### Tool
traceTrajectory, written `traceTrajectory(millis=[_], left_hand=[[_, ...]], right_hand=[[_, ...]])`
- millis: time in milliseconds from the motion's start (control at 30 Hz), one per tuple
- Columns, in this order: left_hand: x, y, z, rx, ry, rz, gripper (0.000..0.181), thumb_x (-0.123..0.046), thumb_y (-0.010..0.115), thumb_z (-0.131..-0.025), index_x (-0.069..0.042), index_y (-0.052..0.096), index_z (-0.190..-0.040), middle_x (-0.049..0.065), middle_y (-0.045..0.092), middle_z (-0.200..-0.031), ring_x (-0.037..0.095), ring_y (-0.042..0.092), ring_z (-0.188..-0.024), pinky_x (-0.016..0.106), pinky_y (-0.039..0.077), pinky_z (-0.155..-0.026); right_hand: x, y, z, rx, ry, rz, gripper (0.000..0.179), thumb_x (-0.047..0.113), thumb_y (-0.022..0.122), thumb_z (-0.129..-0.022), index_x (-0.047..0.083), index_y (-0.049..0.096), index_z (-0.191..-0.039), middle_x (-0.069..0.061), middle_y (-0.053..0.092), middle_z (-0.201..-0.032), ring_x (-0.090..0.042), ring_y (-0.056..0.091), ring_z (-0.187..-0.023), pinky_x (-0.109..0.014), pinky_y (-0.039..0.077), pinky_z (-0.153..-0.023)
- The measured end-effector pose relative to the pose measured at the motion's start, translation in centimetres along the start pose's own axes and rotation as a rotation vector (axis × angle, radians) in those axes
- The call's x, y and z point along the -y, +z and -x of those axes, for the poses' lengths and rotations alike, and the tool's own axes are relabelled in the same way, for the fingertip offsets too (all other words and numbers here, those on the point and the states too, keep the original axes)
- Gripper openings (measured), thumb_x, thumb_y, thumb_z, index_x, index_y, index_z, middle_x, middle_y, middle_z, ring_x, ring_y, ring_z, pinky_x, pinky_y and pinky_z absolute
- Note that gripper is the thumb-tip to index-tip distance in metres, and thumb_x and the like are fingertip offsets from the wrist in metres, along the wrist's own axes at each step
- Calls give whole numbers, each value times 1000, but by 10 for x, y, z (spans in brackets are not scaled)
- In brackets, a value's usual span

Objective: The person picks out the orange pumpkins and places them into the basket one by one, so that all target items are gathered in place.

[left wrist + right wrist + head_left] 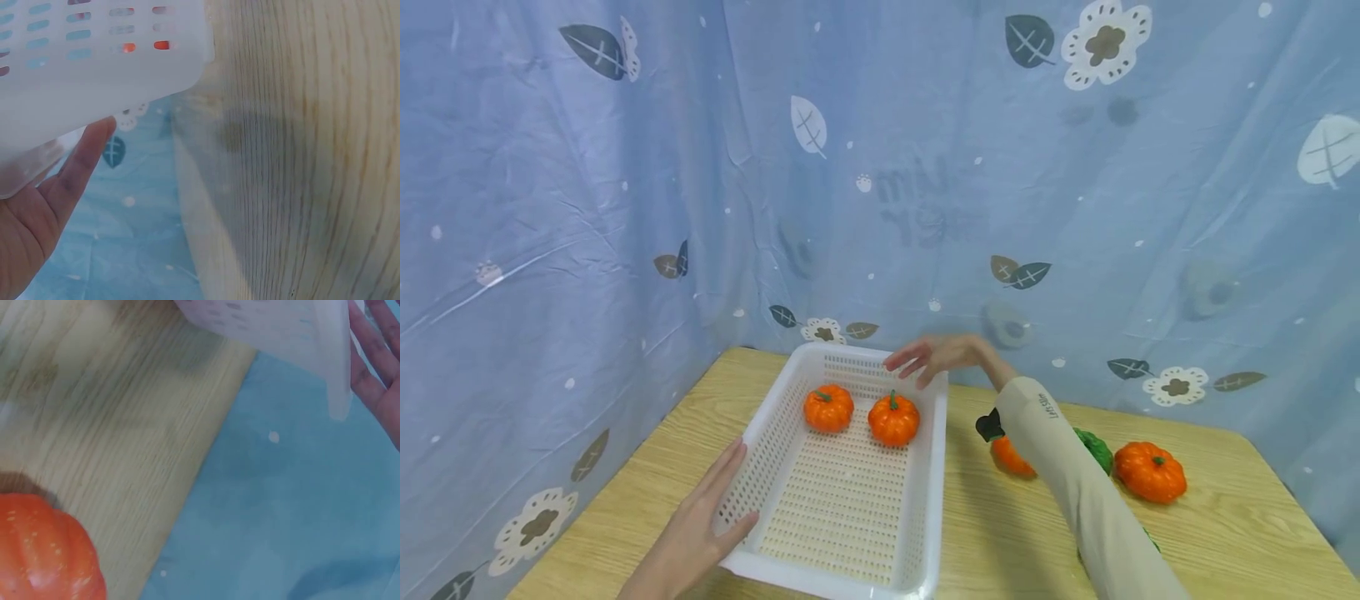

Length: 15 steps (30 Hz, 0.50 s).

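Observation:
A white perforated plastic basket (pixel 928 533) stands on the wooden table. Inside, toward its far end, sit two small orange pumpkins, one at the left (pixel 828 411) and one at the right (pixel 894 422). My left hand (pixel 696 521) rests at the basket's near left side, thumb and fingers spread along the rim. In the left wrist view a finger of that hand touches the basket's wall (pixel 94 81). My right hand (pixel 946 353) is over the far right corner with its fingers extended and nothing in them; the right wrist view shows it beside the rim (pixel 337 356).
Right of the basket lie an orange pumpkin (pixel 1011 460) partly behind the right sleeve, a green pumpkin (pixel 1097 451), and another orange pumpkin (pixel 1150 472). A bit of green shows past the sleeve (pixel 1093 500). A blue patterned curtain (pixel 880 208) hangs behind and left of the table.

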State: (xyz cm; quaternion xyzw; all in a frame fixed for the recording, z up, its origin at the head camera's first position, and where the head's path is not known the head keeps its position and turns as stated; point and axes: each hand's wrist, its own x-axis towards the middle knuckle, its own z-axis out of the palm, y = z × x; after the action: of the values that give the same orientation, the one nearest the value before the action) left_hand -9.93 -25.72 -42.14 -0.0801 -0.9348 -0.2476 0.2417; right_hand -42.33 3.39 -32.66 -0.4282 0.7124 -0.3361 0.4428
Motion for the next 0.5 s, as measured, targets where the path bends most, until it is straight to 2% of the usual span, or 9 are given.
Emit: traceTrajectory(millis=[33,200,233,300,433,500], left_hand=[[0,0,0,7,-4,0,81,-20,76,-80,1,35,-146,16,33,-151,37,38,-131,-2,7,-100],[2,4,1,-2,23,1,82,-19,77,-79,0,34,-147,16,33,-151,9,22,-137,-2,7,-101],[2,4,1,-2,28,2,82,-19,77,-79,0,34,-147,16,33,-151,9,22,-137,-2,7,-101],[2,4,1,2,29,9,82,-18,77,-79,0,33,-147,17,33,-151,16,26,-138,-2,7,-101],[3,2,1,33,-1,26,84,-19,76,-81,-2,30,-149,19,32,-151,39,37,-131,-3,6,-98],[3,0,1,44,-18,30,85,-19,75,-82,-4,28,-150,19,30,-152,42,37,-131,-4,5,-97]], right_hand=[[-1,0,4,-4,-18,-20,63,-14,54,-89,-6,29,-146,-22,27,-153,-41,29,-138,-39,45,-103],[-3,0,26,-43,-85,-48,61,-13,53,-90,-8,28,-146,-26,24,-153,-45,27,-137,-41,43,-104],[-2,0,32,-55,-91,-45,61,-13,53,-91,-7,29,-146,-25,25,-153,-44,28,-137,-42,43,-104],[1,-1,44,-76,-105,-45,60,-12,54,-91,-4,31,-146,-23,26,-153,-44,28,-137,-43,43,-104],[7,-1,69,-122,-130,-31,60,-7,58,-91,1,36,-146,-16,31,-153,-42,29,-138,-46,43,-104],[9,1,80,-139,-140,-22,60,-5,59,-91,3,37,-146,-13,33,-152,-40,30,-138,-46,43,-104]])
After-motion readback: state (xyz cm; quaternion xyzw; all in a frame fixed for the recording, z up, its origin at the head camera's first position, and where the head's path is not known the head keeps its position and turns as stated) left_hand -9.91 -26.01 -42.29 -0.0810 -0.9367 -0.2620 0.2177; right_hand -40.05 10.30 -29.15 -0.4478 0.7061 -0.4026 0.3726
